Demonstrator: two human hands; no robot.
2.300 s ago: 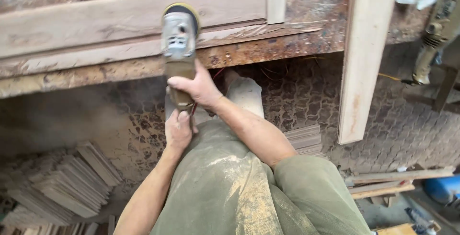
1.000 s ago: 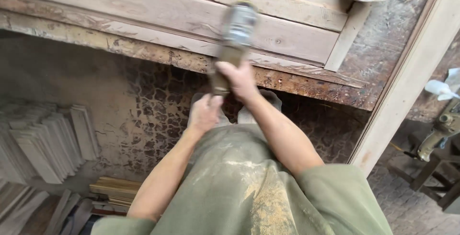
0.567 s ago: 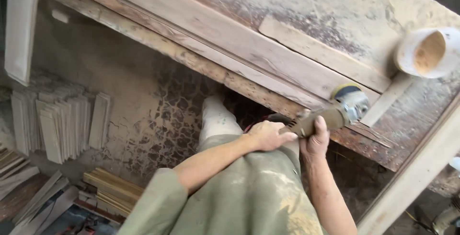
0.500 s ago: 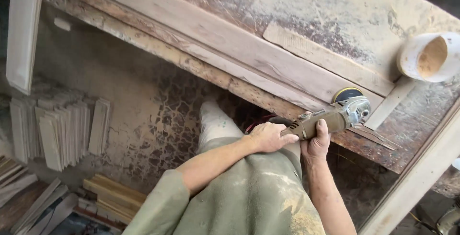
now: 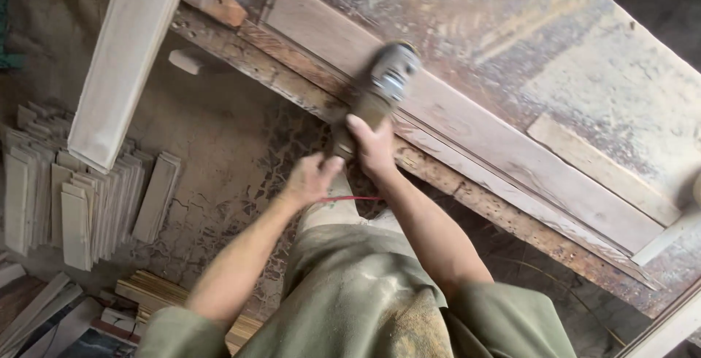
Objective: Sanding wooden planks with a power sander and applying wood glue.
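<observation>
Fingers of the right hand are wrapping tight round the body of the angle grinder; left hand is curling onto its rear end, grip partly blurred. Grinder head is sitting on the long wooden plank lying along the dusty workbench. Plank is looking pale and smooth-ish, dust everywhere; how much is left I cannot tell. Thin cut slats are lying stacked on the cracked floor

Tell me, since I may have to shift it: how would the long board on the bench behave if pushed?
The long board looks thick and straight, so probably stiff, not floppy. It lies flat on the workbench, so it should slide rather than tip or roll. The dust coating may let it slip easily; the grinder, held by both hands, bears on it.
</observation>
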